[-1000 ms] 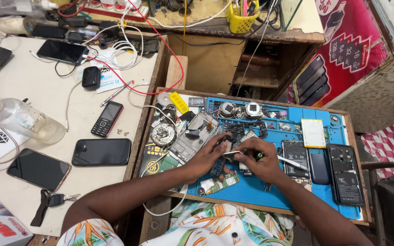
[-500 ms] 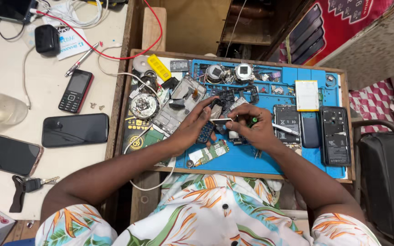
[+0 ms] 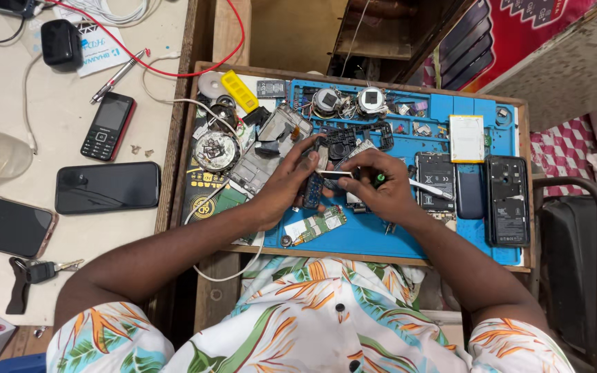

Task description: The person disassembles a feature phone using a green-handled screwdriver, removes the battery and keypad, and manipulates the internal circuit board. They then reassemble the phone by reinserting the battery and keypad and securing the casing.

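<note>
While the left hand (image 3: 286, 185) pinched a small dark phone part (image 3: 312, 190) against the blue repair mat (image 3: 371, 235), the right hand (image 3: 380, 188) was closed around a thin screwdriver with a green band on its grip (image 3: 379, 178), tip pointed left toward that part. Both hands were grasping, neither one loose. The part sat right between the 2 hands, mid-mat, just above a loose green circuit board (image 3: 316, 225).

To my eye the way to do this step well was to keep the part pressed flat with the left thumb and fingers so it couldn't spin, hold the driver straight in line with the screw, and push light. Tiny heads strip fast. I couldn't make out the screw itself, too small.

Materials were a mix: the mat looked rubbery and matte with little moulded compartments along the top, the boards were hard, flat and glossy green, and the black phone back shell (image 3: 506, 200) beside the mat's right edge was stiff plastic. A flat white-and-yellow battery (image 3: 466, 138) lay near it. Over on the pale table (image 3: 8, 103) sat 1 slab smartphone (image 3: 107, 187), smooth dark glass, and 1 red-edged keypad phone (image 3: 108, 127).
</note>
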